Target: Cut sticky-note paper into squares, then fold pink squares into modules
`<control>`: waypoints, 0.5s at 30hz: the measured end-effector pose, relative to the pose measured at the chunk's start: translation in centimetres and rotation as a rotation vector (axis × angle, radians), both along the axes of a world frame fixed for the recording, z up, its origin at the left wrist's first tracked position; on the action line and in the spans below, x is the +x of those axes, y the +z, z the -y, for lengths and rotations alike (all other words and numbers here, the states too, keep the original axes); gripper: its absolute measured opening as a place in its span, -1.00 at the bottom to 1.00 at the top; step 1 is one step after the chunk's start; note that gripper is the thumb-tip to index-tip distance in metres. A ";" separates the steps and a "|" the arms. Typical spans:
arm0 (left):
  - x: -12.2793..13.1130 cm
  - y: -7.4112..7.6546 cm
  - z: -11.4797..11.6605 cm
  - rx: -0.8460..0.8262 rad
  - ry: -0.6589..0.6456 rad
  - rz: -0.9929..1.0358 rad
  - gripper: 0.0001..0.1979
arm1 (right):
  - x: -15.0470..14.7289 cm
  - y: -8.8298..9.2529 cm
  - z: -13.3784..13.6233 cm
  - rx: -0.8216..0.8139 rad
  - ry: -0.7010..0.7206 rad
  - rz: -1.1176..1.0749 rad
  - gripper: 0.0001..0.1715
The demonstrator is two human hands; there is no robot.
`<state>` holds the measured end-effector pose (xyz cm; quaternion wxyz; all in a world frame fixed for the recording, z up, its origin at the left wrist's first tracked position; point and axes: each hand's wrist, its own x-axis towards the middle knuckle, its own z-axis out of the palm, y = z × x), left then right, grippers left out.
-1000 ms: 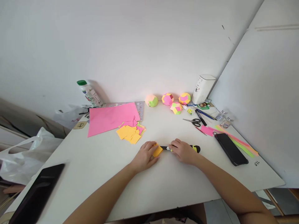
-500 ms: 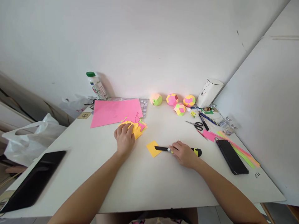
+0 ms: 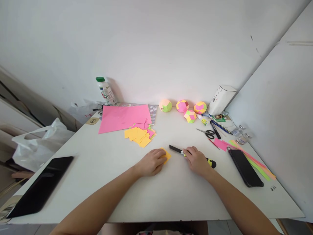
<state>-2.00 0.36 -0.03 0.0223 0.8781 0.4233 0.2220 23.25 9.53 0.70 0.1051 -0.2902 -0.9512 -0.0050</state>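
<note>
My right hand (image 3: 197,161) is wrapped around the handle of a black and yellow-green utility knife (image 3: 176,149). Its long dark blade sticks out to the left over the table. My left hand (image 3: 152,162) lies with fingers bent and close together on a small orange-yellow paper square (image 3: 167,155), partly covering it. The knife's blade is just right of that square, apart from it. Beyond my left hand lies a loose pile of orange-yellow paper pieces (image 3: 137,134), with pink and green pieces under its right side.
Farther back are a pink sheet (image 3: 124,117), a bottle (image 3: 107,93) and several folded paper balls (image 3: 182,106). Scissors (image 3: 209,133), a glue bottle (image 3: 203,121), paper strips (image 3: 258,166) and a phone (image 3: 245,168) lie rightward. A black tablet-like slab (image 3: 42,186) is at left.
My left hand has left the paper pile and come right and nearer, onto the single orange-yellow square. The knife has tilted, its blade tip now lifted off the square and pointing farther back.
</note>
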 end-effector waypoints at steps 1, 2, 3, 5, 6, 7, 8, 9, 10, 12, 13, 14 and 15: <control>0.0 0.0 -0.1 -0.004 0.045 -0.020 -0.79 | 0.0 0.0 0.0 0.001 -0.001 0.003 -0.63; -0.1 -0.1 -0.1 -0.004 0.104 -0.038 -0.80 | 0.0 0.0 0.0 0.001 -0.001 0.006 -0.63; -0.2 -0.2 -0.3 -0.005 0.173 -0.055 -0.80 | 0.0 0.0 0.0 0.000 0.000 0.007 -0.63; -0.4 -0.6 -0.5 -0.014 0.321 -0.085 -0.77 | 0.0 0.0 0.0 -0.006 0.002 0.007 -0.63; -0.4 -0.8 -0.6 -0.019 0.381 -0.095 -0.76 | 0.0 0.0 0.0 -0.009 0.002 0.004 -0.63; -0.5 -1.0 -0.7 -0.016 0.426 -0.095 -0.75 | 0.0 0.0 0.0 -0.012 0.003 0.001 -0.63; -0.5 -1.2 -0.7 -0.001 0.453 -0.079 -0.75 | 0.0 0.0 0.0 -0.014 0.004 -0.004 -0.63; -0.5 -1.3 -0.8 0.026 0.460 -0.046 -0.76 | 0.0 0.0 0.0 -0.015 0.004 -0.009 -0.63; -0.6 -1.4 -0.9 0.059 0.446 -0.003 -0.77 | 0.0 0.0 0.0 -0.018 0.005 -0.015 -0.63; -0.8 -1.5 -1.0 0.107 0.365 0.080 -0.74 | 0.0 0.0 0.0 -0.025 0.014 -0.026 -0.63; -0.8 -1.5 -1.0 0.105 0.312 0.103 -0.70 | 0.1 0.1 -0.1 -0.030 0.024 -0.029 -0.63; -0.9 -1.5 -1.0 0.086 0.267 0.108 -0.67 | 0.1 0.2 -0.1 -0.038 0.038 -0.030 -0.63; -0.9 -1.5 -1.0 0.060 0.243 0.097 -0.66 | 0.1 0.3 -0.1 -0.050 0.056 -0.031 -0.63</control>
